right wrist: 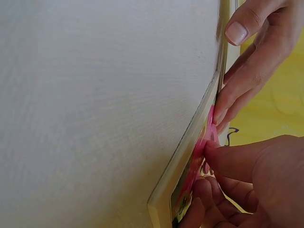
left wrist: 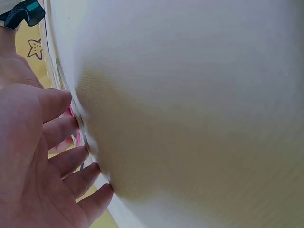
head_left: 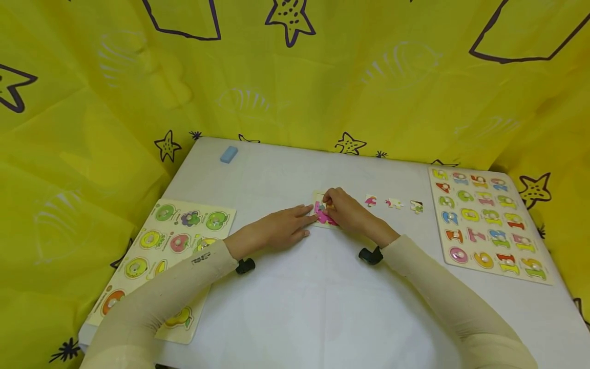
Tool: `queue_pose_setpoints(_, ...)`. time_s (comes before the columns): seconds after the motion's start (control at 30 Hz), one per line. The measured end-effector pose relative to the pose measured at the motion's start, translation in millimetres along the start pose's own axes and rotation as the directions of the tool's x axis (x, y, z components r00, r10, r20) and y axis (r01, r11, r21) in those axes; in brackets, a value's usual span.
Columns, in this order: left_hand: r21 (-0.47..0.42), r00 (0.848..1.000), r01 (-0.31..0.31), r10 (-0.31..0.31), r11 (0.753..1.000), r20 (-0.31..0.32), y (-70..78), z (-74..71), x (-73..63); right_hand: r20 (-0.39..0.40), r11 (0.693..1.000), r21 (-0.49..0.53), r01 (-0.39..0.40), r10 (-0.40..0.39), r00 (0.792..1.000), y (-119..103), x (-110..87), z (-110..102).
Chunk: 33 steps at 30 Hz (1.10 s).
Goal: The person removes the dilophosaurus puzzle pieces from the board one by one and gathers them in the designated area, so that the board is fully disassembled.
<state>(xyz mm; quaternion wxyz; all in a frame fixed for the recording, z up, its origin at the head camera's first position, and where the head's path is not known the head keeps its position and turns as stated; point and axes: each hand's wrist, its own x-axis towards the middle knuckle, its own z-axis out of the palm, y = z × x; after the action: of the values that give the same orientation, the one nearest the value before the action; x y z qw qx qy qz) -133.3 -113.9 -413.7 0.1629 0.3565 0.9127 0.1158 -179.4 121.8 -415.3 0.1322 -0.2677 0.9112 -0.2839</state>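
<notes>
A small puzzle board (head_left: 318, 195) with a pink picture lies flat on the white table in the head view, partly covered by the hands. My left hand (head_left: 287, 227) rests beside it, fingers stretched out, fingertips touching its left side and the pink picture. Over the right part of the board, my right hand (head_left: 344, 209) has its fingers curled and pinches a puzzle piece (right wrist: 206, 167), mostly hidden by thumb and fingers. Its thumb touches the pink picture (right wrist: 211, 124) in the right wrist view. Three loose puzzle pieces lie right of the board: one pink (head_left: 371, 200), one pale (head_left: 394, 203), one greenish-brown (head_left: 417, 206).
A fruit peg board (head_left: 184, 328) lies at the left under the left forearm. At the right lies a number peg board (head_left: 454, 218). A blue block (head_left: 228, 154) sits near the table's back left corner. Yellow patterned cloth (head_left: 295, 92) hangs behind the white table (head_left: 313, 307).
</notes>
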Motion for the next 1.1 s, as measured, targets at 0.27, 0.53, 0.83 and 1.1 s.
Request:
queue_pose_setpoints(0.27,0.009,1.000,0.001,-0.001,1.000,0.009,1.4,-0.6,0.2,-0.014,0.999,0.019,0.036,-0.036,0.999,2.3,-0.8,2.3)
queue_pose_setpoints(0.53,0.011,1.000,0.001,-0.001,1.000,0.002,1.7,-1.5,0.0,-0.025,0.998,0.052,0.036,-0.035,0.999,3.2,-0.9,1.5)
queue_pose_setpoints(0.83,0.031,1.000,-0.004,0.004,0.999,0.010,1.4,-1.4,1.0,-0.032,0.993,0.121,-0.012,0.016,0.999,5.8,0.6,-2.3)
queue_pose_setpoints(1.1,0.009,1.000,0.008,-0.008,1.000,0.018,2.4,-2.7,0.7,-0.029,0.983,0.172,-0.062,0.068,0.997,4.0,-1.3,-6.4)
